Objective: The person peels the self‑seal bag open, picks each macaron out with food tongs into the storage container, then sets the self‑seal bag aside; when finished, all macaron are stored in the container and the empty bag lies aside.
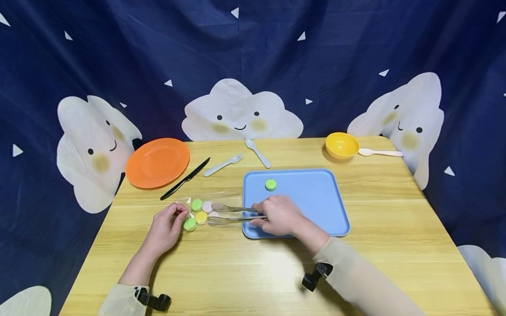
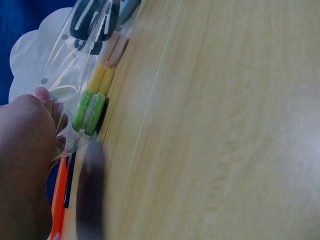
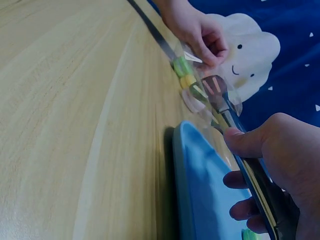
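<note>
Left hand pinches clear bag edge; right hand grips tongs, tips blurred inside the bag.

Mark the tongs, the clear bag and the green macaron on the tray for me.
tongs [image 1: 233,213]: head view, on the metal arms ahead of the right hand.
clear bag [image 2: 75,75]: left wrist view, on its transparent film.
green macaron [image 1: 270,184]: head view, on its top shell.
</note>
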Available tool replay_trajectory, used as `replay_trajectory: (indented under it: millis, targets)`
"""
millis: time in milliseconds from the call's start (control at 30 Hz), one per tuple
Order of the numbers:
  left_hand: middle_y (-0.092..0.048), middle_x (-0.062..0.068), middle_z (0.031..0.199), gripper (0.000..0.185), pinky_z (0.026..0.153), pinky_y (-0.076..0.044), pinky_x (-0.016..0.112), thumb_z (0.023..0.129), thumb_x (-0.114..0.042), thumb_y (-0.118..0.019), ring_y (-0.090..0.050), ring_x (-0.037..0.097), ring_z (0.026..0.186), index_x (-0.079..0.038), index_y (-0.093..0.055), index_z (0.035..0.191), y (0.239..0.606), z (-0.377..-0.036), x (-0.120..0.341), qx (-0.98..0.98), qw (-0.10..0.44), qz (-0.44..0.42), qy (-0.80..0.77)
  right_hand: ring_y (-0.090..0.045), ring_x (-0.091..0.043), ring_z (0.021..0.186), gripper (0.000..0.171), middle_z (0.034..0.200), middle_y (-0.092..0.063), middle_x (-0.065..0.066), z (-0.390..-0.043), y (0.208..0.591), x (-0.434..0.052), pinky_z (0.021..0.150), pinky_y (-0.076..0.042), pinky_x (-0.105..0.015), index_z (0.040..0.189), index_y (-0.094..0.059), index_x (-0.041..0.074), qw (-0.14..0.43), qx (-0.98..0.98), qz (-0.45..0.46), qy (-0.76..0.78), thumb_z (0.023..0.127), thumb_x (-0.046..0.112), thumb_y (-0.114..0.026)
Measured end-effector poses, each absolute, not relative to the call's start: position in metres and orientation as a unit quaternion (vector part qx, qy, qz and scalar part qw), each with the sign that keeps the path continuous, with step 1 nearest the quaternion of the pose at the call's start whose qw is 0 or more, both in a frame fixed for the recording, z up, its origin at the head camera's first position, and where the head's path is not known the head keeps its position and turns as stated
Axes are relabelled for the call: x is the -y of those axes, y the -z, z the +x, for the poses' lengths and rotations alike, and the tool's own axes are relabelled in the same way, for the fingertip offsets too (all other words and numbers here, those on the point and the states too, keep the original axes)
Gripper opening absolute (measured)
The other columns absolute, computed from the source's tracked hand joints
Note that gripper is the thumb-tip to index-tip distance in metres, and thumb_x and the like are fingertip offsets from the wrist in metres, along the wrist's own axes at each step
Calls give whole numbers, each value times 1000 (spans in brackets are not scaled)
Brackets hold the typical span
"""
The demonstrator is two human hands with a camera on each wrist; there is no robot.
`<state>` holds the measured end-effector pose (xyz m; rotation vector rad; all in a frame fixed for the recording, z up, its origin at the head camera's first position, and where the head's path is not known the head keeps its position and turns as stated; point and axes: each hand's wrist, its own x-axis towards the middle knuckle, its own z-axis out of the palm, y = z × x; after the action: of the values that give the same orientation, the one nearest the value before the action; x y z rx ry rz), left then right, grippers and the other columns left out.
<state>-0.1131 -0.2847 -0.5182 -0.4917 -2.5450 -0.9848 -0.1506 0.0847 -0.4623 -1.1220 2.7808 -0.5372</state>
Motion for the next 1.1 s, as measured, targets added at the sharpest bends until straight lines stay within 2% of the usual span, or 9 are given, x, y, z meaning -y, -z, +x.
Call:
replay_trajectory:
  millis: [167,300,467,733,900,1100]
  targets:
    - [-68,2,92,17,74,-46,14,94,9,-75,-64,14,84,-6,-68,100,518,-114,283,902,183,-179,348,-49,-11,58,30,67,-55,13,-149,464,-82,53,-43,-33,107,-77,20,47,-912,-376,159,97,48,-75]
    - [-68,2,92,17,74,-46,15,94,9,-75,-64,14,84,-5,-67,100,518,-114,282,902,185,-181,347,-46,-10,56,24,64,-51,13,-149,467,-82,52,-41,-32,95,-70,23,30,-909,-388,148,98,46,-75]
    - [-68,1,92,17,75,-47,14,94,8,-75,-64,14,85,-6,-67,100,519,-114,281,901,183,-181,350,-42,-8,53,27,62,-50,13,-148,470,-83,50,-39,-31,84,-60,27,16,-908,-391,149,98,45,-75]
    - [-69,1,93,18,72,-45,15,94,8,-75,-63,13,84,-7,-68,100,521,-115,282,901,185,-179,348,-43,-8,53,23,62,-49,13,-146,465,-94,49,-39,-30,89,-63,26,6,-908,-389,159,99,43,-74]
    - [-69,1,93,17,75,-46,16,94,8,-75,-64,14,85,-6,-68,99,522,-114,283,902,189,-178,344,-43,-8,53,23,59,-45,11,-145,459,-108,50,-39,-30,88,-62,25,-5,-908,-384,165,99,41,-75]
    - [-69,1,92,19,75,-46,15,92,10,-76,-64,14,83,-6,-67,99,519,-113,283,900,196,-181,345,-44,-7,55,17,64,-50,13,-145,453,-129,51,-40,-29,97,-71,20,-17,-909,-374,186,98,36,-77]
